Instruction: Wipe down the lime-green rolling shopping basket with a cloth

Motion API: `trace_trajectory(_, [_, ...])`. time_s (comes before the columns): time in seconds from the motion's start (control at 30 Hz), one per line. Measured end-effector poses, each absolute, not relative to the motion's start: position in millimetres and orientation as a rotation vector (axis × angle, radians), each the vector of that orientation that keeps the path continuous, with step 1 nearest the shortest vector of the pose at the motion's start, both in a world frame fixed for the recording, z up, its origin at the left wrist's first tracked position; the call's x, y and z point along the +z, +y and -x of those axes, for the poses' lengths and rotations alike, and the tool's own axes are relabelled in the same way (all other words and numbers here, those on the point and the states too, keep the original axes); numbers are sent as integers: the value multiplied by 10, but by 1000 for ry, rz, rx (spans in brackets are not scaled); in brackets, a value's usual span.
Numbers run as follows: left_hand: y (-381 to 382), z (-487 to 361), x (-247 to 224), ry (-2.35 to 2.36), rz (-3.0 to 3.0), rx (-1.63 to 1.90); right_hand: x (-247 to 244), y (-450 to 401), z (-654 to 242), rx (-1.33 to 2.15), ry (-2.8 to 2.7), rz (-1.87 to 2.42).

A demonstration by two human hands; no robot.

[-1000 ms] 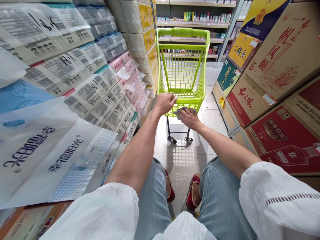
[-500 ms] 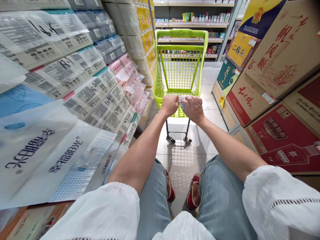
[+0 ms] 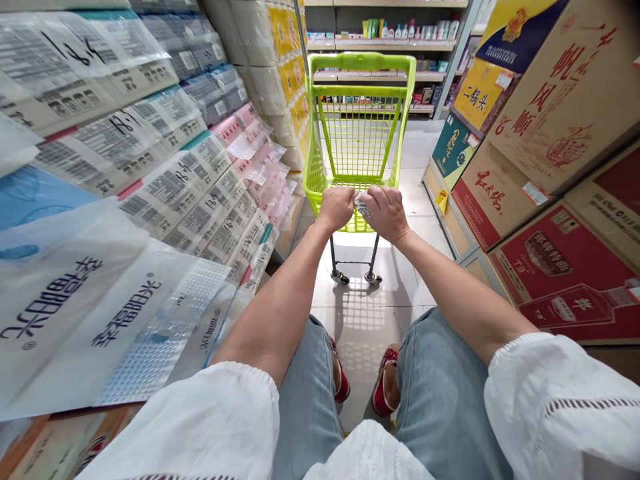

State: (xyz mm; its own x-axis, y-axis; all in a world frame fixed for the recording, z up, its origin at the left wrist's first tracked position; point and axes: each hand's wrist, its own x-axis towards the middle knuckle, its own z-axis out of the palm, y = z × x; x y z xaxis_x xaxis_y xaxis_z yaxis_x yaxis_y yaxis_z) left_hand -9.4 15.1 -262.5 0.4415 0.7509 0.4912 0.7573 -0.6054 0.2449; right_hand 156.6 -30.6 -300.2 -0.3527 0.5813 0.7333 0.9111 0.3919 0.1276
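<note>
1. Nearest, white fabric sleeves (image 3: 195, 420) with gathered cuffs and openwork frame faded blue denim jeans (image 3: 310, 393); red shoes (image 3: 385, 393) stand on glossy pale tiles (image 3: 367, 333).
2. At near left, soft white plastic packs (image 3: 55, 307) read "幸福阳光" with an ® mark, their film wrinkled and partly dotted in blue.
3. At near right, a red carton (image 3: 565, 273) shows a bottle outline and "T3".
4. Mid-scene, the person's left hand (image 3: 337, 208) is curled closed at the cart's near side; whether it grips the rim or the cloth cannot be told. The right hand (image 3: 385, 212), just beside it, is closed around a crumpled grey-white cloth (image 3: 362, 204), which shows between the two hands, over the cart's near side.
5. The lime-green plastic cart (image 3: 360, 61) has a rounded handle frame, a latticed basket, dark thin legs and small casters.
6. Along the left, glossy film-wrapped packs (image 3: 185, 180) carry barcodes and black handwritten figures; smaller pink packs (image 3: 263, 163) lie beyond.
7. Along the right, a brown cardboard carton (image 3: 555, 113) reads "一帆风顺" in red; a yellow carton (image 3: 477, 93) reads "二锅头".
8. Farthest, shelves (image 3: 395, 45) hold small bottles and tubes, labels too small to read.
</note>
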Motion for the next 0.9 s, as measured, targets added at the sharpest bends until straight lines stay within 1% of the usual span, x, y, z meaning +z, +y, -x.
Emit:
trace_trajectory(0.1, [133, 98, -2596, -1399, 2663, -893, -3008, -300, -1569, -727, -2038, 1281])
trace_trajectory(0.3, [120, 105, -2589, -1387, 2674, -907, -3585, -384, -1584, -652, -2346, 1273])
trace_trajectory(0.37, [129, 110, -2603, -1385, 2670, -915, -3689, -404, -1586, -650, -2447, 1248])
trace_trajectory(0.47, [141, 127, -2613, -1373, 2681, -921, -3605, -384, -1594, -673, -2431, 1226])
trace_trajectory(0.63, [139, 140, -2594, -1368, 2697, -904, -3092, -336, -1609, -677, -2107, 1266])
trace_trajectory(0.7, [134, 131, -2586, -1370, 2697, -896, -2991, -336, -1611, -656, -2035, 1305])
trace_trajectory(0.77, [133, 123, -2583, -1366, 2698, -897, -3038, -342, -1612, -650, -2037, 1323])
trace_trajectory(0.9, [170, 140, -2596, -1344, 2695, -895, -3434, -375, -1626, -646, -2239, 1313])
